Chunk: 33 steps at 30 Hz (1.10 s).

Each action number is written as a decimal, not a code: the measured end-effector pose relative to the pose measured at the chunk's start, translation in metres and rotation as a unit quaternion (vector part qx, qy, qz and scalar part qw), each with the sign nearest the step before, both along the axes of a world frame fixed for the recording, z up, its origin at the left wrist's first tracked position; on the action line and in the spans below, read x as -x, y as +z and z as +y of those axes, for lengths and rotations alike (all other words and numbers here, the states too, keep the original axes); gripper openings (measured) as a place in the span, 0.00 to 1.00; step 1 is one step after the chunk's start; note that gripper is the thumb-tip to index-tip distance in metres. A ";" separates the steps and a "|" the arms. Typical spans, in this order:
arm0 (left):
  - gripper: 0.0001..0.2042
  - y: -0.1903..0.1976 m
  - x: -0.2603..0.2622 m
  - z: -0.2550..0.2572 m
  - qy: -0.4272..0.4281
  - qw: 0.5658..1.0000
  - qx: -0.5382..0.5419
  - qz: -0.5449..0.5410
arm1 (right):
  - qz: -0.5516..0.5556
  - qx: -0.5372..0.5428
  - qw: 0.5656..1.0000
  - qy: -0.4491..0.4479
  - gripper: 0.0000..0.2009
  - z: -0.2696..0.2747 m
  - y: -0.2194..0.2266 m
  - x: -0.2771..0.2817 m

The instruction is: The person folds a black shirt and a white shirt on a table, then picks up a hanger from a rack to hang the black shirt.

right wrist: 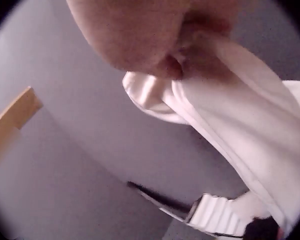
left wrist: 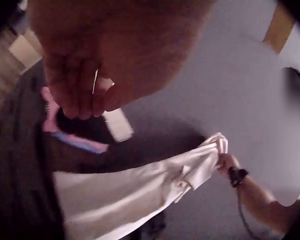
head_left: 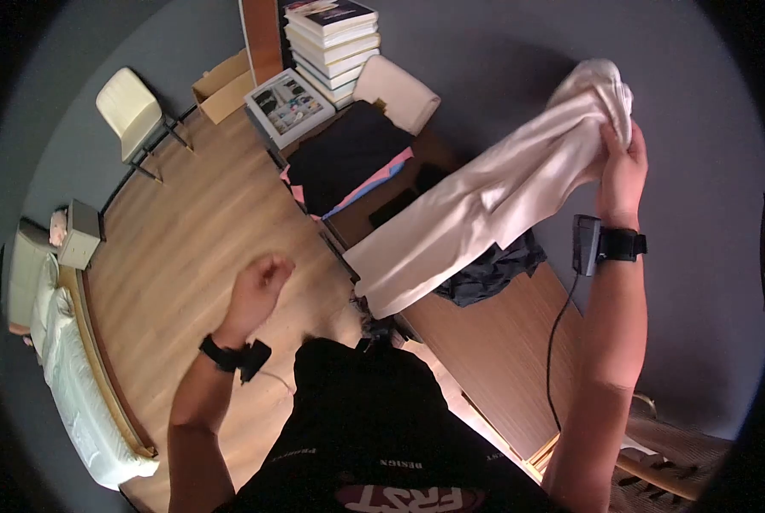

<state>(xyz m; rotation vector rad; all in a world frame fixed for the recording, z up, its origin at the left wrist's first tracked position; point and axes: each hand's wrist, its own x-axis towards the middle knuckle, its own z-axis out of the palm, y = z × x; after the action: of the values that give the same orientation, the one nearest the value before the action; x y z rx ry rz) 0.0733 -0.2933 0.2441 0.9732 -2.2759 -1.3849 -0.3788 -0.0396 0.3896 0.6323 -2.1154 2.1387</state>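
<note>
My right hand [head_left: 623, 175] grips a pair of cream trousers [head_left: 493, 192] by the bunched upper end. From there the cloth slants down to the left, its straight hem hanging near my body. In the right wrist view, the thumb and fingers pinch folds of the pale fabric [right wrist: 250, 120]. My left hand [head_left: 261, 291] hovers apart from the trousers, over the floor side, with loosely curled fingers and nothing in them. Beneath the trousers a crumpled black garment [head_left: 493, 274] lies on the brown wooden table [head_left: 502, 350], partly hidden.
Folded black, pink and blue clothes [head_left: 348, 158] lie farther along the table, beside a cream bag [head_left: 397, 94], a framed box [head_left: 290, 107] and stacked books [head_left: 333, 47]. A grey wall [head_left: 690, 256] borders the right. Across the floor stand a chair [head_left: 130, 111] and bed [head_left: 91, 410].
</note>
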 end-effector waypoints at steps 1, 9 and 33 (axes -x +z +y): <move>0.09 -0.018 -0.024 0.009 0.015 0.998 0.020 -0.056 | 0.014 -0.061 0.997 0.042 0.20 0.002 -0.012 0.004; 0.18 -0.239 -0.300 0.138 0.033 0.885 -0.103 -0.452 | 0.065 -0.309 0.938 0.146 0.19 -0.030 -0.162 -0.131; 0.11 -0.395 -0.341 0.228 0.260 0.860 -0.323 -0.296 | 0.030 -0.699 0.573 0.426 0.43 -0.080 -0.777 -0.382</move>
<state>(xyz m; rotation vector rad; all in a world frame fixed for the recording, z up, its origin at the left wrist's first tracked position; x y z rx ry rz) 0.4142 -0.0650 -0.1505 2.2992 -1.6094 -1.7715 0.0027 -0.1198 -0.3873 1.9696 -3.4264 -0.3196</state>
